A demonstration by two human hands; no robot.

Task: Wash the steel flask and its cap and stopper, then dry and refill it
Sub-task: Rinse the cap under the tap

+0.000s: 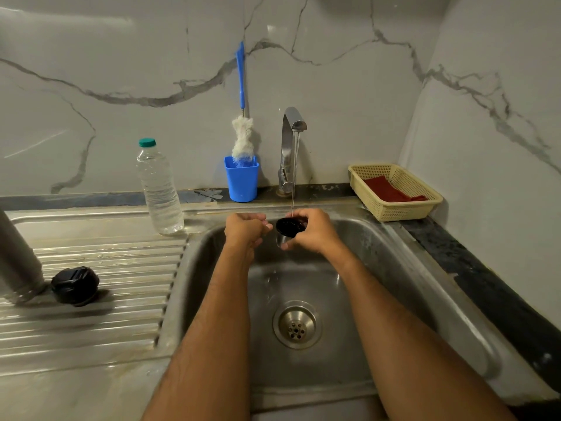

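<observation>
My right hand (314, 230) grips the flask's cap (290, 227), a steel cup with a black inside, mouth up under the thin stream from the tap (292, 138). My left hand (246, 230) hovers just left of the cap with its fingers curled and nothing in it. The steel flask (16, 256) stands at the far left of the ribbed draining board, partly cut off by the frame edge. The black stopper (75, 285) lies on the board right beside the flask's base.
The steel sink (403, 268) has its drain (297, 325) below my hands. A full plastic water bottle (159, 189) stands at the board's back. A bottle brush (242, 129) sits in a blue cup (242, 182). A yellow basket (394, 192) holds a red cloth.
</observation>
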